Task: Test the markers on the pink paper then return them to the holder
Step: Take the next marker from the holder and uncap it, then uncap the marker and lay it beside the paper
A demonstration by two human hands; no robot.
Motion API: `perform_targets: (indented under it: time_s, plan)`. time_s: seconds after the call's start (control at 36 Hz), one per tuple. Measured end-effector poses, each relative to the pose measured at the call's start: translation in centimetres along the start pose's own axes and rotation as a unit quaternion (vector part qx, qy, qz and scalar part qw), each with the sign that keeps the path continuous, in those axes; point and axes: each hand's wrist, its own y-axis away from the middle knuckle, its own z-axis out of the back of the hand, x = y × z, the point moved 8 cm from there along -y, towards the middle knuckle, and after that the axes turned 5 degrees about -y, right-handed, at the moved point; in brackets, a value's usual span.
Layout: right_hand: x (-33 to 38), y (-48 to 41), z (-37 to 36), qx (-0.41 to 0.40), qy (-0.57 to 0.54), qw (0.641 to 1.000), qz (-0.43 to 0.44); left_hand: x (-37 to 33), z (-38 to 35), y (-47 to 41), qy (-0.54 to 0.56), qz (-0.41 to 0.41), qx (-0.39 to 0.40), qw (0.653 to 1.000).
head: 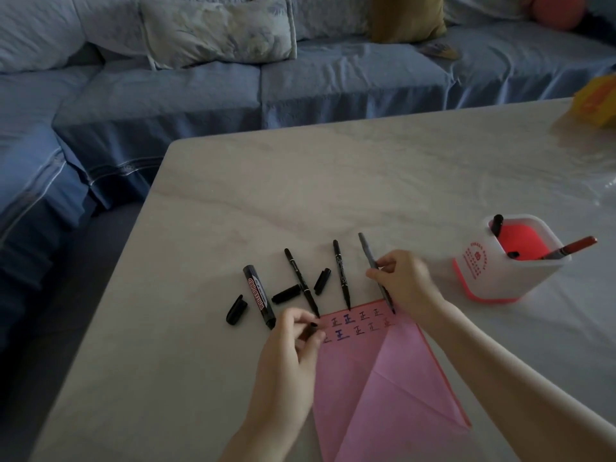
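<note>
A pink paper [373, 388] lies on the table with several written marks along its top edge. My right hand [403, 281] pinches a thin grey marker [368, 253] whose tip rests at the paper's top right corner. At the paper's top left, my left hand [293, 341] holds a small black cap [310, 330]. Two thin black markers [301, 281] [341, 275] and a thick black marker with a red label [259, 296] lie uncapped above the paper. A white and pink holder [500, 278] stands to the right with a red marker [571, 247] and a black one [497, 225] inside.
Loose black caps [236, 310] [286, 294] [322, 281] lie among the markers. A blue sofa [233, 91] with cushions runs behind the table's far edge. A yellow object [596, 101] sits at the table's far right corner.
</note>
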Motion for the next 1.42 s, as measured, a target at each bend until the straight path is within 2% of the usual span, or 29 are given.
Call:
perform_targets:
  time_s: [0.14,0.31,0.39,0.53,0.69,0.78,0.92,1.03,1.08,1.17,1.31,1.42]
  plan:
    - [-0.2,-0.1,-0.3,-0.015,0.054,0.998,0.014,-2.1,-0.7,-1.5,-0.021,-0.044,0.004,0.999]
    - [-0.2,0.6,0.2,-0.023,0.061,0.998,0.018,-4.2,-4.0,-6.5,-0.14,-0.119,0.023,0.983]
    - [-0.4,1.1,0.7,-0.016,0.075,0.997,0.014,-4.9,-6.3,-8.8,-0.218,-0.151,0.028,0.964]
    - [-0.5,1.7,1.2,-0.008,0.057,0.998,0.029,-4.9,-9.2,-9.8,-0.331,-0.15,0.052,0.93]
    - [-0.7,2.6,2.7,-0.003,0.056,0.998,0.038,-5.3,-10.0,-9.7,-0.354,-0.139,0.072,0.922]
    - [-0.1,4.0,5.3,-0.042,0.063,0.994,0.082,-5.0,-9.7,-9.8,-0.328,-0.125,0.085,0.933]
    - [2.1,8.1,12.7,-0.183,0.084,0.964,0.174,-5.2,-7.1,-8.4,-0.27,-0.168,0.024,0.948]
    - [2.2,8.9,17.0,-0.26,0.158,0.94,0.153,-5.3,-5.3,-6.3,-0.217,-0.175,0.024,0.96]
    - [1.3,7.9,17.5,-0.254,0.198,0.942,0.099,-5.1,-4.7,-5.1,-0.195,-0.156,0.059,0.967]
    - [0.1,6.1,16.6,-0.205,0.247,0.947,0.027,-4.5,-3.8,-3.5,-0.168,-0.139,0.088,0.972]
    - [0.1,5.2,15.8,-0.202,0.261,0.944,0.028,-3.6,-2.1,-2.4,-0.128,-0.116,0.083,0.981]
    - [0.5,6.0,16.0,-0.245,0.222,0.941,0.068,-3.7,-1.1,-1.7,-0.099,-0.11,0.068,0.987]
